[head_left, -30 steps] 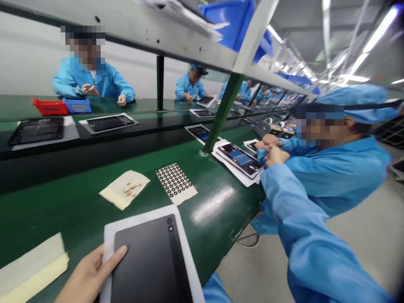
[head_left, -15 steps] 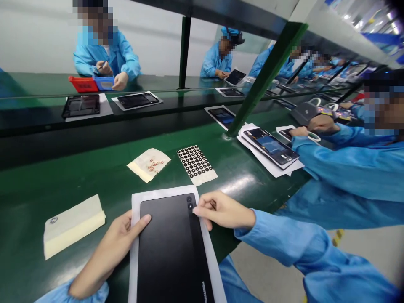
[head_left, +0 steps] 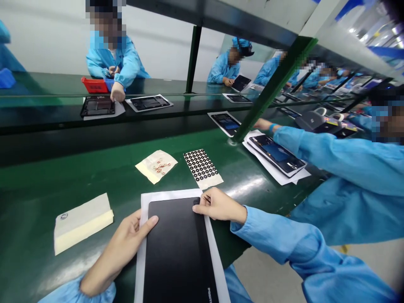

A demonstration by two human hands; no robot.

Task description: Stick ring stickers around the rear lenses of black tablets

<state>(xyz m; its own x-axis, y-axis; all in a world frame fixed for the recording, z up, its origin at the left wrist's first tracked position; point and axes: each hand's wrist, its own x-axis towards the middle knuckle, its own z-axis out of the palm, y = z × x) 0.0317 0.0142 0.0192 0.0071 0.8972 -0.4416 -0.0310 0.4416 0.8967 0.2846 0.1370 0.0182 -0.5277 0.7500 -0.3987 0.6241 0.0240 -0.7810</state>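
Observation:
A black tablet (head_left: 179, 248), back side up, lies over a white sheet (head_left: 172, 194). My left hand (head_left: 134, 233) grips the left edge of both, thumb on the tablet's back and fingers out of sight underneath. At the top right corner, my right hand (head_left: 219, 205) is closed in a pinch over the camera lenses, which it mostly covers. Whatever sits between those fingertips is hidden. Beyond the tablet lie a sheet of black ring stickers (head_left: 201, 166) and a cream paper (head_left: 151, 168) with small reddish bits on it.
A folded cream paper (head_left: 83, 223) rests at the left. Stacked tablets on white sheets (head_left: 277, 153) lie at the right, under a co-worker's blue sleeve (head_left: 318, 141). A green post (head_left: 274, 90) rises behind. Across the bench, another person works beside a red bin (head_left: 95, 85).
My right hand has moved onto the lenses, covering them. The co-worker at right now reaches across the tablet stack. The person opposite has moved a hand from the blue bin to a tablet frame.

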